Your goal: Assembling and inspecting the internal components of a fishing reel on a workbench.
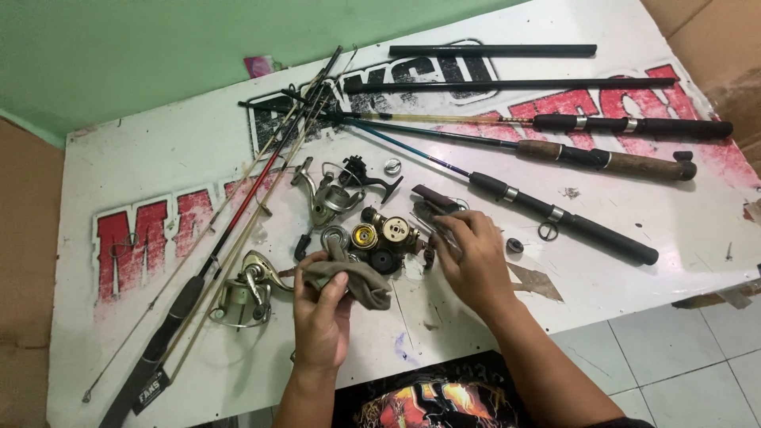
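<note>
Nearest me, my left hand (321,305) is clenched round a crumpled olive-grey cloth (353,277) just inside the near edge of the white painted tabletop (634,214). My right hand (474,257) pinches a small dark metal reel part (434,238) beside the cluster of brass and black round reel parts (380,238). Toward the left edge lies a silver spinning reel (242,293); dark fishing rods (555,214) stretch to the right edge.
</note>
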